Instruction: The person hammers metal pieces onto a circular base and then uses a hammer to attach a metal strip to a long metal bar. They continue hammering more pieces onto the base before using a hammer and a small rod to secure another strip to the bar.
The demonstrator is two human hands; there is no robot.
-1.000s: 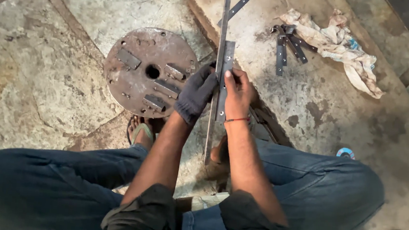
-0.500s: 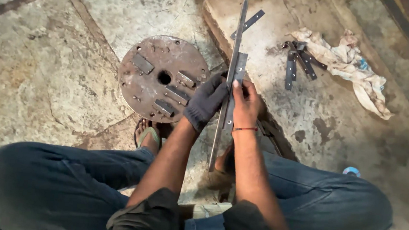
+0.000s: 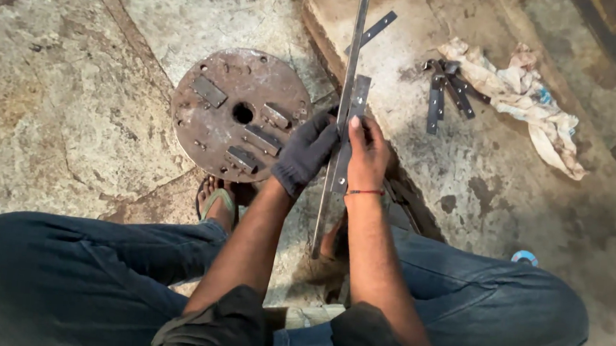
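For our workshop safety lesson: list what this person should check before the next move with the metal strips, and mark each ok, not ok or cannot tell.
1. Long flat grey metal bar gripped by both hands: ok.
2. Short flat metal strip lying flush against the bar: cannot tell.
3. Left hand in a dark glove: ok.
4. Right hand gloved: not ok, bare.
5. Feet covered: not ok, an open green sandal.
6. Round rusty metal plate clear of the bar: ok.
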